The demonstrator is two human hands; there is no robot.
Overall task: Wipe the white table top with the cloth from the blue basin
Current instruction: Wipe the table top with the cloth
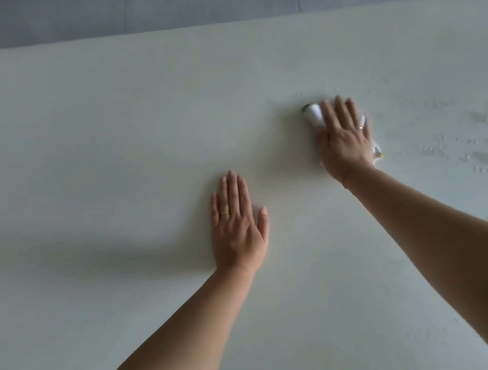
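The broad white rectangular tabletop point(112, 113) fills nearly everything, grey floor beyond its far edge. Wet smears and water droplets point(484, 158) lie along its right side, to the right of both hands. The left hand point(237, 223) rests flat and empty, fingers together, near the middle. The right hand point(345, 137), palm down with fingers spread, presses the small bunched white cloth point(315, 115) onto the surface; the cloth's long axis runs diagonally, far-left to near-right. The right hand is nearer that wet patch.
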